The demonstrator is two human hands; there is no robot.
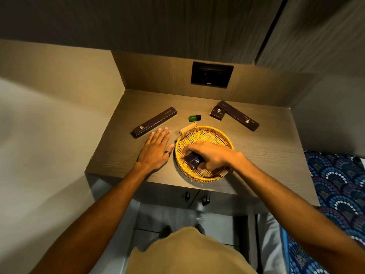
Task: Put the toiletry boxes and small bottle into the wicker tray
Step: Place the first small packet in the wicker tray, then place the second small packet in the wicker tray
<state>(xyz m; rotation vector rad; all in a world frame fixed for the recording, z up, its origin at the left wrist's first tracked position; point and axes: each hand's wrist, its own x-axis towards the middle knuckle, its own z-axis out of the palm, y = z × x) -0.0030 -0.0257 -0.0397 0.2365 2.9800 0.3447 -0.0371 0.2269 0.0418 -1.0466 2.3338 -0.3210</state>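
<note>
Fingers (190, 150) of the right hand (214, 155) curled down around a small dark box (194, 160) inside the wicker tray (205, 133), box low against the woven floor at the near-left; grip side of the box hidden under the palm, gold logo showing on top. Left hand (157, 148) flat on the worktop (266, 147) just beside the tray's left rim, fingers spread and holding nothing, ring on one finger. Beyond it, a long dark box (154, 122) lying diagonally. Small green bottle (194, 118) on its side behind the tray, apart from it. Tan cylinder (188, 128) touching the tray's far-left rim, partly hidden by the weave, hard to identify. At the far right, a small square box (217, 113) resting against a second long box (240, 115). Print on all boxes too small to read. Dark wall panel (211, 74) behind, details lost in shadow.
</note>
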